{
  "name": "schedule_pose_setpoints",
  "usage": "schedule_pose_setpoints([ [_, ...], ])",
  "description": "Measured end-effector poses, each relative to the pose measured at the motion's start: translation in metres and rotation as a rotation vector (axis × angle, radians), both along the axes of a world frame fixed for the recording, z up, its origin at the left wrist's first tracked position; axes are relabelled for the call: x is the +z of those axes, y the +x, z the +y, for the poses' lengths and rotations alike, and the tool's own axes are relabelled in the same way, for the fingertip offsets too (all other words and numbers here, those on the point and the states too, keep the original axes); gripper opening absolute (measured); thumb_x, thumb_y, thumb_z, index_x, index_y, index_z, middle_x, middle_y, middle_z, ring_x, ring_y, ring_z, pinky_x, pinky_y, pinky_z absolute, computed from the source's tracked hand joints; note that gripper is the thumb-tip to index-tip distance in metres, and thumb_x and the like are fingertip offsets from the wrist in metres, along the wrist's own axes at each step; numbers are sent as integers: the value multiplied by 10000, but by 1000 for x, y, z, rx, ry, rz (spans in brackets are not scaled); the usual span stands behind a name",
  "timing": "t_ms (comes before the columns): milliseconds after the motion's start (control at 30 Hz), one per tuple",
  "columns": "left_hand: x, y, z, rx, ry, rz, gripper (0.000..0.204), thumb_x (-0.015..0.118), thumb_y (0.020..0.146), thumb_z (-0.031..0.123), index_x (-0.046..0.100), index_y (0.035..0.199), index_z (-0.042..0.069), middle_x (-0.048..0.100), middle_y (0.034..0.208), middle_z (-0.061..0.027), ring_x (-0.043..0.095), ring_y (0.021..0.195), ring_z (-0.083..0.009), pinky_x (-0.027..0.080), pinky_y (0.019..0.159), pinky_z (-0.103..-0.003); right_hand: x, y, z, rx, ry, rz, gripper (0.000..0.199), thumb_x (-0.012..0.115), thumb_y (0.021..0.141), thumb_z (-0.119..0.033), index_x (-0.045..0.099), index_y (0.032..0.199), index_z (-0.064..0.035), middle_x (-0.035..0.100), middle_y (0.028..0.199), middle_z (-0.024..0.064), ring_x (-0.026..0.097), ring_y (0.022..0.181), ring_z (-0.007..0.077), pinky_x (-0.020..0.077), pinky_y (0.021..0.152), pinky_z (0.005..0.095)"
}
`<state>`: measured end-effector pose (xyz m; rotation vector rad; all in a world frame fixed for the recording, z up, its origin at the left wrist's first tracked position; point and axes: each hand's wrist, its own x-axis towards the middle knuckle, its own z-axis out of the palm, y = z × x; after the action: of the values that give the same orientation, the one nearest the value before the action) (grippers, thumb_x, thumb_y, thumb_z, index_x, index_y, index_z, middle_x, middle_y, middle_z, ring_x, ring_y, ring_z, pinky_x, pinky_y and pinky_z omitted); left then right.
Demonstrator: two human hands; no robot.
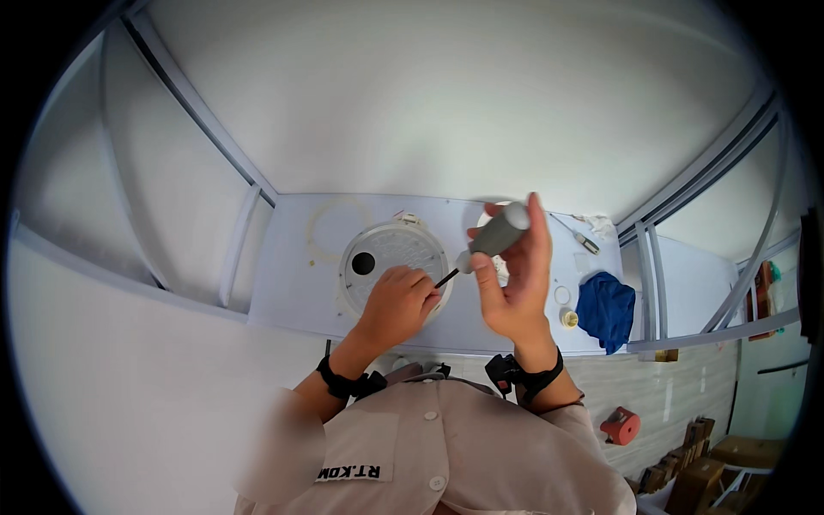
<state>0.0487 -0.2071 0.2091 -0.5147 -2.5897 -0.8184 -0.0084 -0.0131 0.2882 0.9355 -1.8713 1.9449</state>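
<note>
A screwdriver with a thick grey handle (pixel 499 233) is in my right hand (pixel 524 279), thumb and fingers around the handle. Its dark shaft slants down to the left, ending at the fingers of my left hand (pixel 396 302). Those fingers are curled together over the right part of a round white housing (pixel 393 239) with a black disc (pixel 363 263) on its face. What they pinch is hidden. Behind my right hand, a white round part (pixel 501 275) is mostly covered from sight.
On the pale table (pixel 292 292) lie a large thin ring (pixel 312 230), another screwdriver (pixel 587 245), crumpled white wrap (pixel 600 225), a blue cloth (pixel 606 311), a small ring (pixel 562 295) and a small cream round piece (pixel 569 319). Frame posts stand at both sides. A red roll (pixel 621 426) rests on the floor.
</note>
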Motion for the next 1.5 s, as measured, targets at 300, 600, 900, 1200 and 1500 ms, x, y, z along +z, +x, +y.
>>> schedule_pose_setpoints([
  [300, -1, 7, -8, -1, 106, -29, 112, 782, 867, 51, 719, 959, 40, 713, 981, -96, 675, 923, -336, 546, 838, -444, -1, -6, 27, -72, -163, 124, 762, 529, 859, 37, 345, 1594, -45, 618, 1179, 180, 633, 918, 200, 533, 857, 329],
  [600, -8, 19, -46, 310, 97, 162, 204, 792, 860, 79, 715, 1049, 65, 693, 1048, -113, 673, 966, -329, 553, 818, -444, -53, 1, 18, -143, 450, -230, 384, 848, 904, -153, 637, 1204, -39, 678, 794, 85, 642, 642, 223, 524, 618, 356],
  [900, -28, 33, -83, 779, 173, -78, 271, 770, 921, 173, 703, 1155, 55, 669, 942, -95, 652, 812, -270, 542, 730, -415, -100, -1, -4, -233, 655, -274, 396, 834, 935, -321, 655, 1131, -26, 717, 774, 168, 708, 673, 382, 543, 616, 457],
  [1200, -32, 31, -85, 691, 294, -154, 260, 733, 959, 164, 748, 1170, 15, 674, 845, -113, 625, 691, -230, 525, 665, -390, -101, -4, -15, -233, 715, -374, 418, 827, 914, -352, 727, 1117, -1, 753, 771, 187, 756, 714, 394, 590, 653, 460],
  [1500, -34, 29, -85, 683, 339, -132, 246, 713, 976, 144, 748, 1178, 7, 674, 811, -105, 626, 675, -224, 524, 663, -380, -95, -5, -21, -245, 740, -370, 366, 823, 902, -287, 730, 1087, 15, 751, 765, 199, 761, 710, 388, 594, 656, 451],
])
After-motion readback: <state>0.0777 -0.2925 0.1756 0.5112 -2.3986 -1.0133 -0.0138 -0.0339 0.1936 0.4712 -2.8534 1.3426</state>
